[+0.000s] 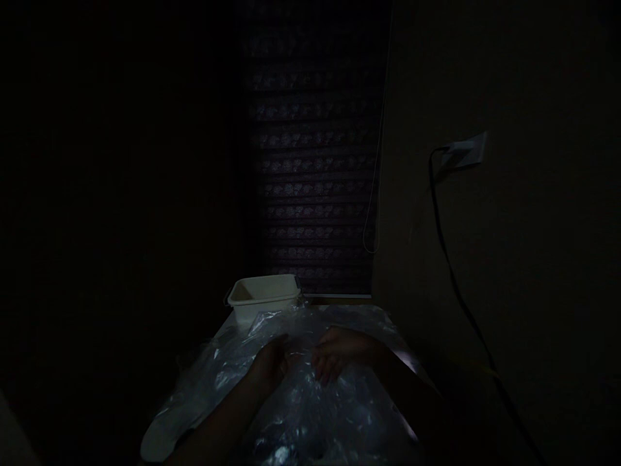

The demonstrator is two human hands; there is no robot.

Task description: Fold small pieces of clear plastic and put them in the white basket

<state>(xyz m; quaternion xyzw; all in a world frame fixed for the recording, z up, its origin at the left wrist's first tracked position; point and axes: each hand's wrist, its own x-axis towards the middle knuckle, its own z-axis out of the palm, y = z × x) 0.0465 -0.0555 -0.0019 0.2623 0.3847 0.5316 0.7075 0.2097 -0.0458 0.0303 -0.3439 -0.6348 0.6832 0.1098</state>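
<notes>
Clear, crinkled plastic sheeting [310,414] spreads over a white table in very dim light. My left hand [272,362] is at the middle of it, the thumb up and the fingers partly in shadow, closed on the plastic. Opposite, my right hand [334,353] has its fingers curled down, gripping a bunched part of the same plastic. A small gap with film across it separates the two hands. How the left fingertips grip is hard to see in the dark.
A white plastic tub [264,301] stands at the table's far left. Behind hangs a patterned blind [315,168] with a looped cord [371,243]. On the right wall, a black cable [453,278] runs down from a socket [463,152].
</notes>
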